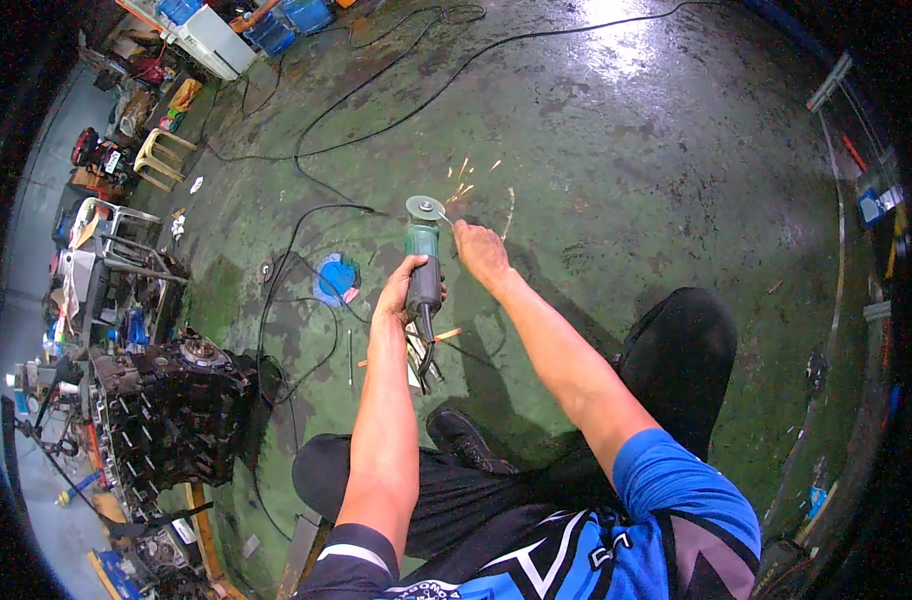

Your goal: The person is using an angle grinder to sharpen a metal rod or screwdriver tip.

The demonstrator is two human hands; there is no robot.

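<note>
— Since size sets the order, what comes first?

— Worn green-painted floor [616,180], scuffed dark. Next, a blackened metal engine block [171,420], off to the person's left, well apart from the hands.

— And the work?

— Grinding under way, I judge. Green-and-dark-grey cylindrical angle grinder [426,262] held above the floor, ahead of the folded legs, apparently running. Contact made; how much shaping is left, can't tell.

— Pose of the arms?

— Left forearm runs almost straight forward. Bare left hand [406,290] wraps the grinder's grey body, thumb along its left side, fingertips showing at the right. Right forearm slants inward; bare right hand [482,250] sits just beside the wheel end, fingers bunched together, seemingly pinching something slim.

— Smallest things?

— Pale green, flat round grinding disc [425,207], facing up. Then a thin, pale, rod-like metal piece [445,217] between right fingertips and disc's right edge; its tip too small to read. Last, short orange sparks [461,188], flying forward and right.
</note>
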